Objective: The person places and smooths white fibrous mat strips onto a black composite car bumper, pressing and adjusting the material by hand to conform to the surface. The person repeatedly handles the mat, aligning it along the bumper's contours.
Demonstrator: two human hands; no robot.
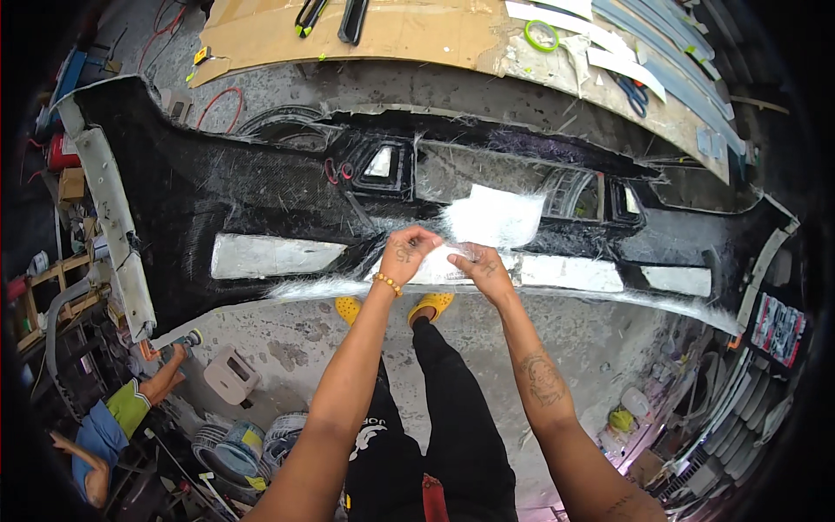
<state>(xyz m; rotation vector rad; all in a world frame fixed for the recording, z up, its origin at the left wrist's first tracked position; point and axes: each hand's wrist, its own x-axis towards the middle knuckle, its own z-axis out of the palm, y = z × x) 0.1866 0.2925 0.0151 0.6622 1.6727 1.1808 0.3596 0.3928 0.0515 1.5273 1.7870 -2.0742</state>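
Note:
A long black car bumper [278, 187] lies across the view, its inner side up, with loose white fibres along its near edge. My left hand [407, 254], a beaded bracelet at its wrist, pinches a small piece of white fibreglass mat [437, 268] over the bumper's near middle. My right hand [481, 265] grips the same piece from the other side, thumb and fingers closed. Just beyond my hands, a larger sheet of white fibreglass mat [506, 216] with frayed edges rests on the bumper. Red-handled scissors [339, 171] lie on the bumper to the left.
Beyond the bumper stands a cardboard-covered table [417, 39] with a green tape roll [541, 36], dark-handled scissors [635, 94] and a cutter knife [310, 16]. A stool [231, 376] stands at the lower left. Another person [104, 431] crouches there, with a power tool [187, 337] at their hand.

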